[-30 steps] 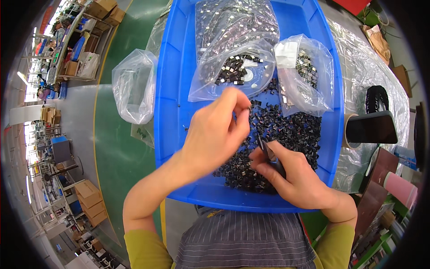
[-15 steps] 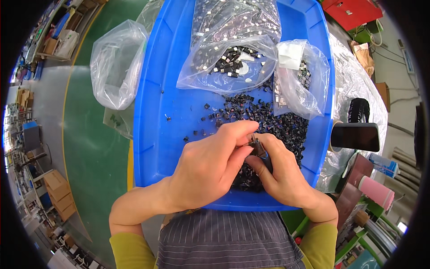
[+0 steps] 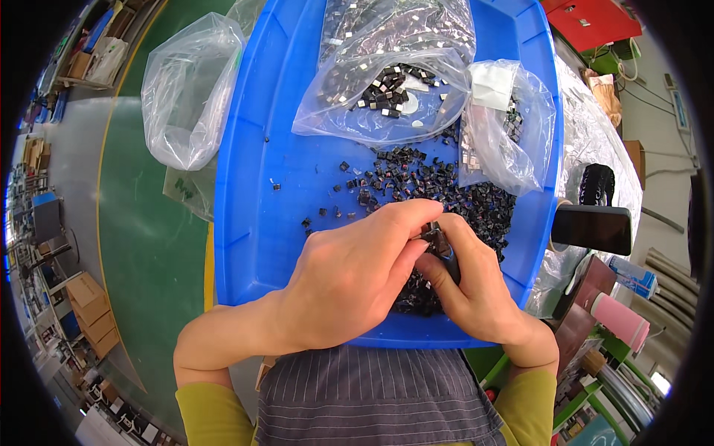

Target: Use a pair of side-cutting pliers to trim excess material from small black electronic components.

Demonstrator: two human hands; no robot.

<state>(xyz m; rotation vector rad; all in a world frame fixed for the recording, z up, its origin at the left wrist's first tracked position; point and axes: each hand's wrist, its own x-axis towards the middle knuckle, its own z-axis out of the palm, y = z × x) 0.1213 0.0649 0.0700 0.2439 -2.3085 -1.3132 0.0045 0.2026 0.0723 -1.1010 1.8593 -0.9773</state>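
Note:
Over the near part of a blue tray [image 3: 249, 186], my two hands meet at the fingertips. My left hand [image 3: 346, 271] is closed in a pinch; a small dark piece [image 3: 429, 238] shows at its thumb and fingertips. My right hand [image 3: 480, 290] wraps round a dark hand tool with a blue edge [image 3: 450, 260], mostly hidden by the fingers, so its exact kind does not show. Beneath and beyond the hands lies a spread of small black pieces [image 3: 476, 201], densest toward the right.
An open clear bag [image 3: 349, 123] of black and whitish pieces lies across the tray's far part. Another clear bag [image 3: 520, 163] with a white label is at its right. An empty clear bag [image 3: 178, 111] hangs by the left rim. A phone [image 3: 593, 229] stands beyond the right rim.
Both hands have shifted slightly right, still together. The dark tool has turned a little, showing more of its blue edge. The view has shifted slightly.

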